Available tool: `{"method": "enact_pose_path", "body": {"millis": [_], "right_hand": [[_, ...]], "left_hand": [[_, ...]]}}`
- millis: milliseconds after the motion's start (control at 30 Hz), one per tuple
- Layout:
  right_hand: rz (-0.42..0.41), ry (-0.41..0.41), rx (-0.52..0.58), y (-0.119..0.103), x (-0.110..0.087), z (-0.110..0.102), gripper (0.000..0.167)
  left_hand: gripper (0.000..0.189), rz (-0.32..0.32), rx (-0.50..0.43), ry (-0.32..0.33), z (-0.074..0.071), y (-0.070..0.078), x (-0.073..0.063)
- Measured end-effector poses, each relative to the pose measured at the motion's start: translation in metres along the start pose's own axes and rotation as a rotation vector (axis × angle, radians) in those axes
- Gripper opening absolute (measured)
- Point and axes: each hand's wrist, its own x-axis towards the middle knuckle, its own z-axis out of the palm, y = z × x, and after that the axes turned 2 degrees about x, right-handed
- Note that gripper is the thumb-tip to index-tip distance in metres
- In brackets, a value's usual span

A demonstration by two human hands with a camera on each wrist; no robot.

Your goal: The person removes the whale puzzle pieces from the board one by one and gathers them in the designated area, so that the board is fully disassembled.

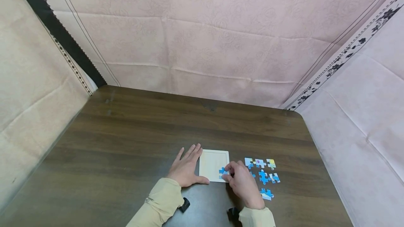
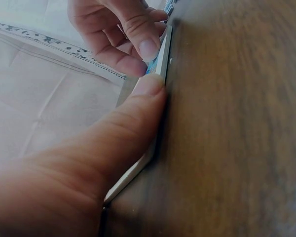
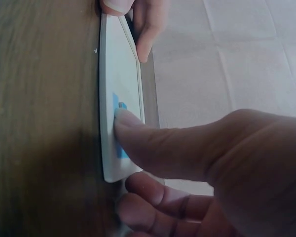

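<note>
A square, pale wooden puzzle tray (image 1: 209, 162) with a raised rim lies on the table. My left hand (image 1: 186, 170) lies along its left side, fingers extended, the thumb at the near rim. At the tray's near right corner, my right hand (image 1: 243, 183) pinches a blue jigsaw piece (image 1: 221, 171) between thumb and index finger. The right wrist view shows the thumb on the blue piece (image 3: 122, 149) inside the rim, with other fingers curled beyond the edge. Fingers partly hide the piece.
Several loose jigsaw pieces (image 1: 263, 177) in blue, white and yellow lie right of the tray, some partly behind the right hand. The dark wooden table (image 1: 126, 143) is bounded by pale patterned cloth (image 1: 202, 52) at the back and both sides.
</note>
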Motion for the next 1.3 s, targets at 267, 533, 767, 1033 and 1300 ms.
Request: {"method": "enact_pose_path", "body": {"millis": [267, 533, 767, 1033, 1300], "right_hand": [[0.003, -0.01, 0.006, 0.0004, 0.0005, 0.0, 0.016], [-0.022, -0.032, -0.021, -0.0005, 0.0001, -0.0019, 0.016], [-0.015, -0.04, -0.032, 0.0009, 0.0025, -0.0001, 0.016], [0.008, -0.042, -0.018, 0.0001, 0.0034, 0.0013, 0.017], [0.008, -0.028, -0.014, 0.0006, 0.0037, 0.0031, 0.018]], "left_hand": [[0.116, 0.008, 0.0, 0.004, 0.0013, -0.0007, 0.0006], [0.116, 0.008, 0.006, -0.003, 0.0011, -0.0008, 0.0007], [0.116, 0.011, 0.001, 0.005, 0.0004, -0.0005, 0.0002], [0.115, 0.008, -0.007, -0.002, -0.0022, 0.0011, -0.0011], [0.115, 0.004, -0.003, 0.003, -0.0012, -0.0001, -0.0006]]}}
